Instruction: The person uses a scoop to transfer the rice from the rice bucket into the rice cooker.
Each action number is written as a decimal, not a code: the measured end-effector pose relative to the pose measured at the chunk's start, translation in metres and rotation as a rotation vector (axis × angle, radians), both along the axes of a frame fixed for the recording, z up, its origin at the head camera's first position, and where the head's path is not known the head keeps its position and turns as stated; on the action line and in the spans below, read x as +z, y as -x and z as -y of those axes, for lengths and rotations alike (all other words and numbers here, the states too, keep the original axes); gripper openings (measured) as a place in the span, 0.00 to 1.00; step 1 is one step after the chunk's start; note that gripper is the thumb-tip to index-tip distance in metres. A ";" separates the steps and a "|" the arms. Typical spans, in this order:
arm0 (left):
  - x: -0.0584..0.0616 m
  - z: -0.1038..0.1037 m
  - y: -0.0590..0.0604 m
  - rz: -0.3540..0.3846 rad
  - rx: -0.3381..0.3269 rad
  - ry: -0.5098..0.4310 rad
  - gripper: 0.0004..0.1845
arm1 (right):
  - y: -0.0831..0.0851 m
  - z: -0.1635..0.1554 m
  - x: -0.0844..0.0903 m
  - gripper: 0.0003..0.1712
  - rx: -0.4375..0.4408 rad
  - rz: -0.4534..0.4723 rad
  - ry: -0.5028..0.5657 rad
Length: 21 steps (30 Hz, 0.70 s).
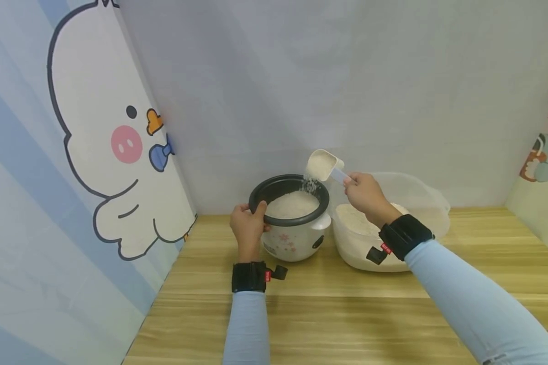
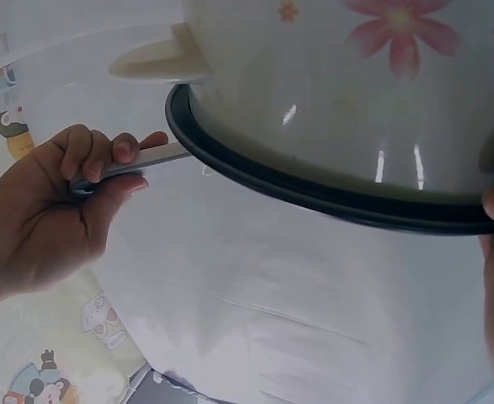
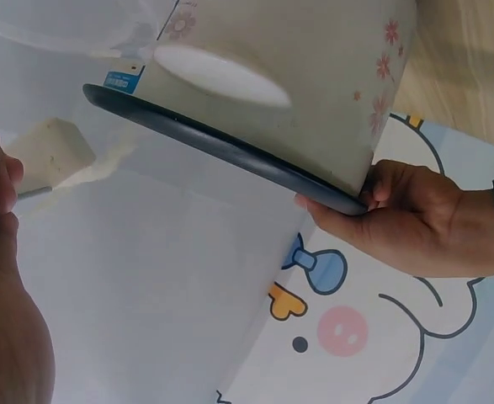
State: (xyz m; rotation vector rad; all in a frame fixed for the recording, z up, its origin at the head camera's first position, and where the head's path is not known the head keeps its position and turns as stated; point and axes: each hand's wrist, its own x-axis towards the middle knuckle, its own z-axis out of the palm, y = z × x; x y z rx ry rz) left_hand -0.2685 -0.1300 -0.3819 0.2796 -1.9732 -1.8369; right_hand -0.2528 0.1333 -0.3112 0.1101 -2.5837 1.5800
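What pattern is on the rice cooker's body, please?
Pink flowers on white, clearest in the left wrist view: rice cooker.

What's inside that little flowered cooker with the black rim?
The cooker holds a mound of white rice, with more grains falling from the scoop in the right hand. The left hand holds its rim. What lies beneath the rice is covered.

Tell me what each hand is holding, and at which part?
The right hand pinches the white scoop by its handle. The left hand grips the rice cooker at its dark rim.
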 end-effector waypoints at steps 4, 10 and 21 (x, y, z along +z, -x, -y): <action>0.000 0.000 0.000 -0.007 -0.001 0.003 0.25 | -0.001 -0.001 -0.003 0.16 -0.015 -0.050 -0.045; 0.000 0.000 -0.001 -0.003 0.005 0.015 0.25 | 0.001 -0.002 -0.008 0.16 -0.017 -0.120 -0.096; -0.001 0.000 -0.003 -0.040 -0.022 -0.031 0.24 | 0.002 0.002 -0.007 0.13 -0.044 -0.263 -0.236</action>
